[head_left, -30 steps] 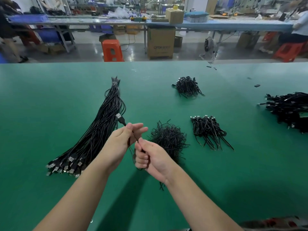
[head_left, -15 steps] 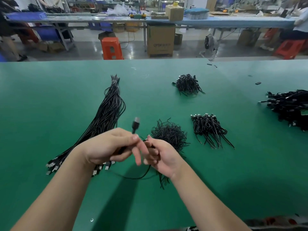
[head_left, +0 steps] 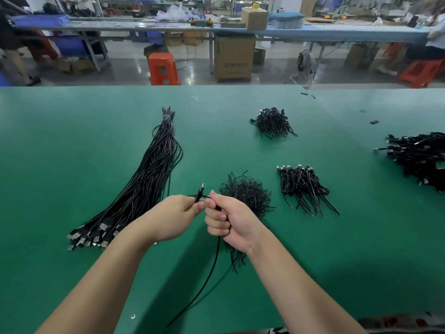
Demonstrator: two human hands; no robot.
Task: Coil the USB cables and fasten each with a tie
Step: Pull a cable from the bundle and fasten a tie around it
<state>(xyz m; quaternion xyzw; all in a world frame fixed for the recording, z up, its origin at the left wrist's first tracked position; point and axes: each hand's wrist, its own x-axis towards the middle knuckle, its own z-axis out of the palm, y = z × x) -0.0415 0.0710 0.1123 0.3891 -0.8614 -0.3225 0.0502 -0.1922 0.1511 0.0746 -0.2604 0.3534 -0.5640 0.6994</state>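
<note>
Hands gripping black USB cable, cardboard box print illegible

Mat: green, matt, smooth; faint scuffs toward the far edge.
Cable: black sheath, smooth, slight sheen; plug tip bright metal.
Bundle: black smooth-sheathed leads; plug shells at the near end bright, shiny metal; pale band at the far end, material cannot be told.
Ties: thin black strands, matt, kinked.
Coils: black sheath, dull sheen; small bright metal tips.
Stool: orange plastic, glossy.
Box: brown cardboard, matt.
Floor: grey, polished, reflective.
</note>
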